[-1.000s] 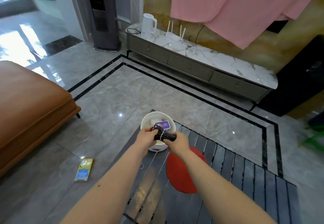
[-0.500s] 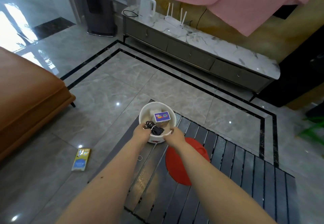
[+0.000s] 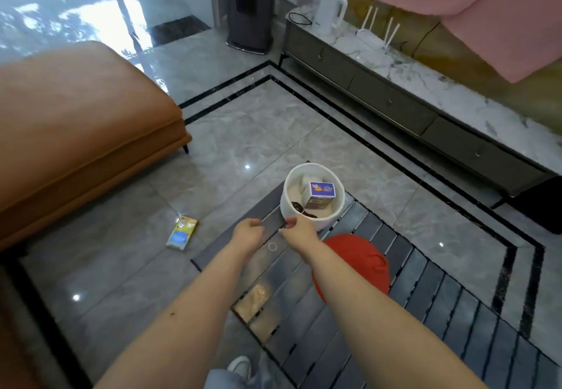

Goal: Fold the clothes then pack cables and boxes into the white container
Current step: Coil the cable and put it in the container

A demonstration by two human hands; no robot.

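Head cam: packing step is going on, folding's not the thing here. The round white container (image 3: 313,195) is sitting at the 12 o'clock end of the dark slatted table (image 3: 395,312), holding a purple printed box (image 3: 320,194) and a black coiled cable (image 3: 299,208). Left hand (image 3: 248,233) is hanging loosely curled, empty; right hand (image 3: 299,230) is looking like it's pinching something thin at the rim, can't tell what. The yellow-blue flat box (image 3: 182,232) is lying on the floor at 9 o'clock, probably next to grab.

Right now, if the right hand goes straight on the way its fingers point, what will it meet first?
Probably the near wall of the white container. The right hand points at it from just in front of it; whether they already touch is unclear.
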